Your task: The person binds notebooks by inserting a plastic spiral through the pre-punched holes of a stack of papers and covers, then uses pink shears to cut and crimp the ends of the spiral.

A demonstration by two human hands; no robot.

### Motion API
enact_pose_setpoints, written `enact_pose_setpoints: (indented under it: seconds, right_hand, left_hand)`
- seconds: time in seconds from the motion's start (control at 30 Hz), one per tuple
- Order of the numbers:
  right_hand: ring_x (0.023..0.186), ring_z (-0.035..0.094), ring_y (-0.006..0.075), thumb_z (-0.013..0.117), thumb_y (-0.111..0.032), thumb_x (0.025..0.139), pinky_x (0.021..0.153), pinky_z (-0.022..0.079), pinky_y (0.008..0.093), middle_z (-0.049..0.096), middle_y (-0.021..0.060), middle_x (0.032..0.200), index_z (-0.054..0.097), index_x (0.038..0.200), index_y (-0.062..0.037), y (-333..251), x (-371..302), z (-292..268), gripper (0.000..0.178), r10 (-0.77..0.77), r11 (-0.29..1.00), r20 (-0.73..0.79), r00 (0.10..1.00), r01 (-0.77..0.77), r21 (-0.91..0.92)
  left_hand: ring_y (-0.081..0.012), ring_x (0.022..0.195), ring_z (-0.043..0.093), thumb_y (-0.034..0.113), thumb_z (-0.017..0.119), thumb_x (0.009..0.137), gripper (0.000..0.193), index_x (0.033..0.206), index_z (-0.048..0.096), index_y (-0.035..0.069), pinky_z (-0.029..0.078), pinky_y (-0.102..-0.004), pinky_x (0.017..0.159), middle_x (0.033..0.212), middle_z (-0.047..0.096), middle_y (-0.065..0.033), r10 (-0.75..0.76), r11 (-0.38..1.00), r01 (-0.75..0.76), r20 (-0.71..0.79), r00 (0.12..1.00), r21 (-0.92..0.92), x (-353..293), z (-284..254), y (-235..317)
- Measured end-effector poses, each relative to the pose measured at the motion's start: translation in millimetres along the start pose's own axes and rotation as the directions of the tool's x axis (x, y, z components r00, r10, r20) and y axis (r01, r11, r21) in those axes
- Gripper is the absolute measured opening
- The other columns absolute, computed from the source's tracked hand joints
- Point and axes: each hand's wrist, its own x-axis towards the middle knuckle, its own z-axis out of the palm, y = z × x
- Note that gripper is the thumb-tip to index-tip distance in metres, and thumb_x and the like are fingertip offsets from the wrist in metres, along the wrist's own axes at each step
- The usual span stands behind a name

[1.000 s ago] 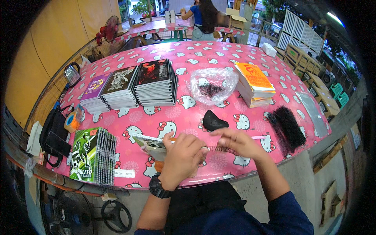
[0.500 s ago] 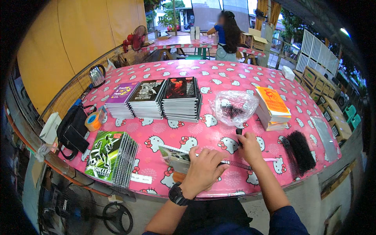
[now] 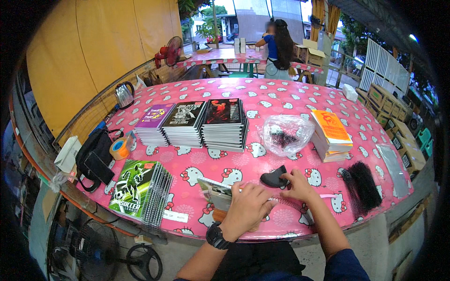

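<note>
My left hand, a black watch on its wrist, is closed around a small notebook with a green cover, tilted up off the table. A thin spiral binding coil runs out of the notebook's edge on the right, passing below my right hand. With its thumb and fingers, my right hand pinches the end of a black wedge-shaped piece near the table surface. Beneath the notebook shows part of a brown wooden object, mostly covered by my left hand.
Green spiral notebooks are stacked at left; purple, black and red-and-black stacks stand behind. To the right are a clear plastic bag, orange-covered booklets and black coils. A person works farther back.
The black piece in my right hand has turned from upright to lying sideways, lower toward the table. The coil looks looser and more curved. My left hand keeps holding the notebook.
</note>
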Motion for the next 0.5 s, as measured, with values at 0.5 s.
enact_pose_setpoints:
  seconds: [0.5]
  right_hand:
    - [0.105, 0.042, 0.0383, 0.078, -0.042, 0.057, 0.091, 0.037, 0.0445, 0.046, 0.0223, 0.116, 0.059, 0.102, -0.0091, 1.9, 20.3, 31.8, 0.059, -0.024, 0.999, -0.217, 0.976, 0.016, -0.035]
  left_hand:
    - [-0.0181, 0.086, 0.055, 0.027, 0.060, 0.081, 0.016, 0.089, 0.063, 0.013, 0.029, -0.0388, 0.084, 0.085, 0.060, -0.0011, 0.038, 0.997, -0.039, -0.010, 0.999, -0.073, 1.8, -2.7, -3.0]
